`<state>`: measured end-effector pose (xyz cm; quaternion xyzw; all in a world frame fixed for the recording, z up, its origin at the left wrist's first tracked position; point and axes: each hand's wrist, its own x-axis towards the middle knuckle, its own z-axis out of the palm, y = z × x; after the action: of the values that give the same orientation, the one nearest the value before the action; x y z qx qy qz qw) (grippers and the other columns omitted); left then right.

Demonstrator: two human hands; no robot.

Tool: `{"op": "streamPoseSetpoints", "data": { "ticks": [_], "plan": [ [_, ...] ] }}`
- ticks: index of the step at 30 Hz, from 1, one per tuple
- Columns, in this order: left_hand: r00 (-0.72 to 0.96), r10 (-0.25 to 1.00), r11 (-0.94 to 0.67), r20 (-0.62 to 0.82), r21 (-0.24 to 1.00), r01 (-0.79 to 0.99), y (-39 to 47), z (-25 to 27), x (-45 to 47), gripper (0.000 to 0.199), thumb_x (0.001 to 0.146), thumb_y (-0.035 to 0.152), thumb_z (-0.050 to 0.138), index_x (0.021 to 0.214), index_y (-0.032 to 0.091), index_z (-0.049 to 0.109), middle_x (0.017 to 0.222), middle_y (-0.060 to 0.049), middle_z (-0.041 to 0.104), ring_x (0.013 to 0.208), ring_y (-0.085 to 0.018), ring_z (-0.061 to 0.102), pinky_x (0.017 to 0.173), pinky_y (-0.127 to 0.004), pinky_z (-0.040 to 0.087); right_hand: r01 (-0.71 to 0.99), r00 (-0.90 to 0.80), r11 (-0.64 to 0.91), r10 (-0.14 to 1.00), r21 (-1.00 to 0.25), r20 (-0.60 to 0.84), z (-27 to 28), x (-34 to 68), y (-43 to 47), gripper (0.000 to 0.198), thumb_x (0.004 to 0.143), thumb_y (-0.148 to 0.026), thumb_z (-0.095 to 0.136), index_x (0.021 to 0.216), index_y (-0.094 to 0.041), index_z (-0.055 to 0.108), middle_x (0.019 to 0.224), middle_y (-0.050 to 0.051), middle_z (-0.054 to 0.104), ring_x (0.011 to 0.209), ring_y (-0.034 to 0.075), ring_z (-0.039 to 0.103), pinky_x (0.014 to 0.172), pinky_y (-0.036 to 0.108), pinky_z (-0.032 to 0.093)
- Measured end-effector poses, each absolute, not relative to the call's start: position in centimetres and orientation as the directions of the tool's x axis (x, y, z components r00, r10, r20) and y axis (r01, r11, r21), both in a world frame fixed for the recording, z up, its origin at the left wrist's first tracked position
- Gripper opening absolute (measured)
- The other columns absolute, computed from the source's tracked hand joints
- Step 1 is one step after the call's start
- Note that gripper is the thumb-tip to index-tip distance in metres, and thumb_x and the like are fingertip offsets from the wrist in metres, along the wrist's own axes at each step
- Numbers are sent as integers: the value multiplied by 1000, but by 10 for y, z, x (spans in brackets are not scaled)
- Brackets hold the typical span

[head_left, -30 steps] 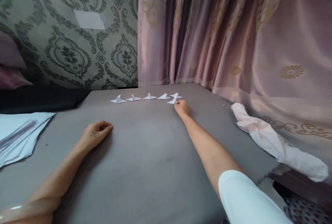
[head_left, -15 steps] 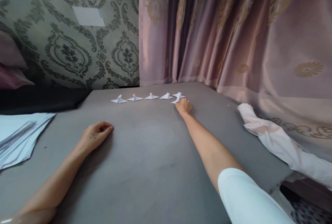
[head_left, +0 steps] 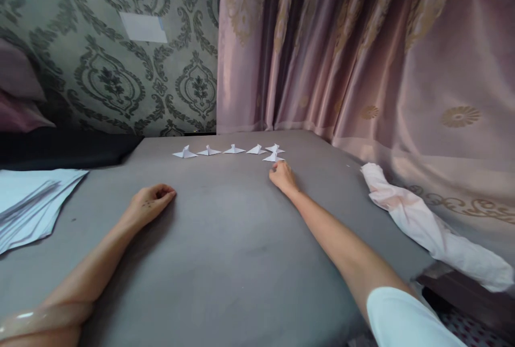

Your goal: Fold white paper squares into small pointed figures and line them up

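Observation:
Several small folded white paper figures with flat pointed wings and a raised middle stand in a row near the far edge of the grey table surface [head_left: 233, 218]. The nearest to my right hand [head_left: 284, 177] is a paper figure [head_left: 274, 158] in front of the row's right end figure [head_left: 274, 148]. My right hand is just on the near side of it, fingers curled in, with nothing visible in them. My left hand [head_left: 151, 205] rests on the surface at left, thumb and forefinger pressed together, no object showing between them.
At left lies a stack of white paper sheets [head_left: 36, 197], with a black cloth-like item [head_left: 72, 148] behind it. A twisted white cloth [head_left: 414, 218] lies along the right side. Pink curtains [head_left: 306, 52] hang behind, beside a patterned wall [head_left: 116, 79].
My right hand has let go of the front right paper figure and drawn back slightly toward me. That figure now stands by itself. My left hand stays where it was.

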<state>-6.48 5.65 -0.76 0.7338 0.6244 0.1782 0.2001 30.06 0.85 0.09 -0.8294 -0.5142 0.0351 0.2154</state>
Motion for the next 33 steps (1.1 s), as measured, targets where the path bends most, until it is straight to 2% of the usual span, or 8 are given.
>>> {"op": "streamPoseSetpoints", "data": {
  "ticks": [5,9,14,16,19,22,27,33],
  "plan": [
    [215,975,-215,62,524,824,59,-10,-65,36,75,44,49,90,18,68,65,0,61,65,-18,56,60,-24,40,924,124,-64,983,-378,137,3,237,-41,19,85,-26,54,101,-22,62,107,6,62,95,16,60,83,25,42],
    [356,905,-425,234,523,739,50,-9,-62,34,77,33,47,87,9,68,72,-10,63,68,-23,57,65,-33,44,879,-241,297,952,-374,190,-1,182,-72,16,87,-21,48,96,-20,61,102,6,62,88,16,59,81,27,43],
    [411,881,-471,233,510,720,36,-4,-71,26,77,20,51,93,13,71,93,-12,66,85,-21,60,83,-31,45,805,-294,402,909,-437,295,-12,163,-79,21,90,-18,42,95,-19,62,99,7,61,90,17,59,82,29,43],
    [454,868,-487,202,529,695,34,0,-85,23,75,19,57,92,16,72,100,-9,68,86,-17,61,83,-27,46,792,-272,383,918,-475,288,-15,165,-72,19,89,-21,44,92,-20,62,95,5,61,83,17,60,77,29,44],
    [478,864,-474,158,574,668,30,10,-116,18,74,25,63,86,19,74,91,-5,71,79,-14,63,75,-22,48,797,-278,378,922,-472,268,-17,166,-67,20,89,-25,43,92,-21,62,96,4,61,80,17,60,72,30,44],
    [338,918,-392,206,597,701,36,25,-159,24,77,31,57,88,17,73,85,-5,72,79,-16,65,74,-24,49,814,-263,356,931,-459,254,-16,166,-69,20,89,-28,43,91,-23,62,97,4,61,80,17,61,72,31,45],
    [-118,933,-119,340,600,791,62,51,-241,42,75,41,53,99,10,69,98,-12,70,93,-24,63,84,-34,48,835,-244,324,942,-445,228,-15,165,-68,20,89,-30,42,91,-24,61,100,4,63,80,18,62,68,30,46],
    [-311,926,144,215,560,816,83,53,-289,57,62,48,67,104,10,65,112,-16,67,105,-31,61,89,-34,47,843,-238,311,947,-439,214,-18,165,-63,20,89,-34,42,90,-25,60,99,2,62,75,17,62,66,30,45]
  ]
}}
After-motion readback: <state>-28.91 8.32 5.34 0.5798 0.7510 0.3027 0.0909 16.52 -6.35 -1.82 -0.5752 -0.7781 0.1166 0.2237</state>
